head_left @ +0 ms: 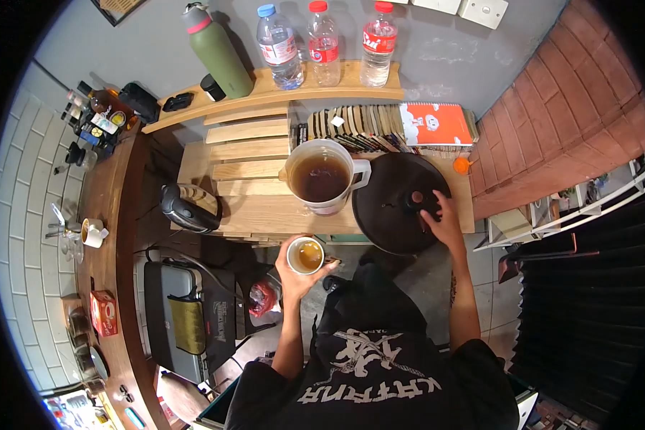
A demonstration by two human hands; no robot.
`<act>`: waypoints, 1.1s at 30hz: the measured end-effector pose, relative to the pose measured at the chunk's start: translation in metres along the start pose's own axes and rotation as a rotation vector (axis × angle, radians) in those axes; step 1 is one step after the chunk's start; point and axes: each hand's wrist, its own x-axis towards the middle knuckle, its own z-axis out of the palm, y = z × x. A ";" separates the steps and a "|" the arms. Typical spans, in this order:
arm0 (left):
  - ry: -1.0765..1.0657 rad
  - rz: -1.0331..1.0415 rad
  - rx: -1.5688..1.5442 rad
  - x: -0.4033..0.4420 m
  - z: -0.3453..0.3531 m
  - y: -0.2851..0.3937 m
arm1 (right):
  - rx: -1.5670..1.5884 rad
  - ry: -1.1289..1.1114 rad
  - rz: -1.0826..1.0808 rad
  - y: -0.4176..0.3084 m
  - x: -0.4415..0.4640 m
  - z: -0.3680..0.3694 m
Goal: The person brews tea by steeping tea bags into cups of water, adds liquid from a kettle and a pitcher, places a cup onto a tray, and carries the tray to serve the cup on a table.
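Note:
My left hand (299,281) is wrapped round a white cup (306,256) holding a little yellowish liquid, held out in front of the wooden bench. My right hand (444,221) is over the big round black lid (383,223), its fingers spread and curved beside the lid's knob (414,201). I cannot make out whether a fingertip touches the knob. Left of the lid, on the bench, stands a white plastic measuring jug (321,209) with dark brown liquid, its handle pointing right towards the lid.
A black kettle (191,208) stands at the left of the slatted bench (247,188). Behind are a row of books (351,122), a red notebook (437,125) and a shelf (265,87) with bottles. A black bag (186,315) is below left. A brick pillar (559,115) borders the right.

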 end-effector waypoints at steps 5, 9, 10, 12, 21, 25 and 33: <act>0.046 0.012 0.022 -0.014 0.029 0.014 | -0.276 -0.297 0.053 -0.009 -0.005 0.032; 0.185 -0.005 0.024 -0.032 0.054 0.020 | -0.383 -0.306 -0.010 0.014 -0.009 0.052; 0.228 0.001 0.073 -0.037 0.061 0.026 | -0.391 -0.313 0.018 0.015 -0.008 0.053; 0.319 -0.006 0.132 -0.051 0.076 0.032 | -0.403 -0.307 -0.102 0.024 -0.004 0.050; 0.794 -0.089 0.154 -0.147 0.127 0.063 | -0.237 -0.385 -0.326 0.055 0.020 0.039; 0.967 -0.106 0.115 -0.202 0.144 0.081 | -0.217 -0.518 -0.393 0.027 0.019 0.021; 1.339 -0.043 0.186 -0.327 0.179 0.130 | 0.172 -0.854 -0.895 -0.071 -0.066 0.044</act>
